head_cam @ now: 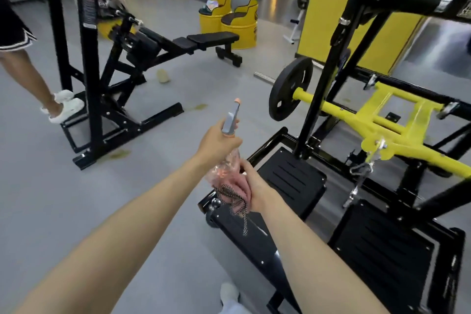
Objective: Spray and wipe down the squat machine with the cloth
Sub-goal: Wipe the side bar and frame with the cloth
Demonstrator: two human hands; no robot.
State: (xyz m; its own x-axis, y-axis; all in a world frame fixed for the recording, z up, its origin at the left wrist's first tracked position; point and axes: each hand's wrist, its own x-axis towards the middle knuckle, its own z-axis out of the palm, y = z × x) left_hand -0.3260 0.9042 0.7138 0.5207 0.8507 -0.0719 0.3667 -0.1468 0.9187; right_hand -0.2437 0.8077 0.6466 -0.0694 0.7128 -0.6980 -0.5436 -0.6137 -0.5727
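— Where is the spray bottle (pixel 229 125)?
— Out in front, nozzle up and away. The left hand (pixel 216 146) is wrapped around its neck just under the grey sprayer head.
— And the right hand (pixel 256 187)?
— It clutches the pink cloth (pixel 233 190), bunched against the palm, with a black-and-white patterned edge dangling. Its fingers also touch the bottle's clear lower body.
— The squat machine (pixel 390 120)?
— To the right, beyond the hands: two black footplates (pixel 293 178) low down, a yellow lever frame behind them, and a black weight plate (pixel 290 89) on its end.
— Anything else?
— A black bench (pixel 211 39) farther off, and another person's leg (pixel 28 71) at the left.
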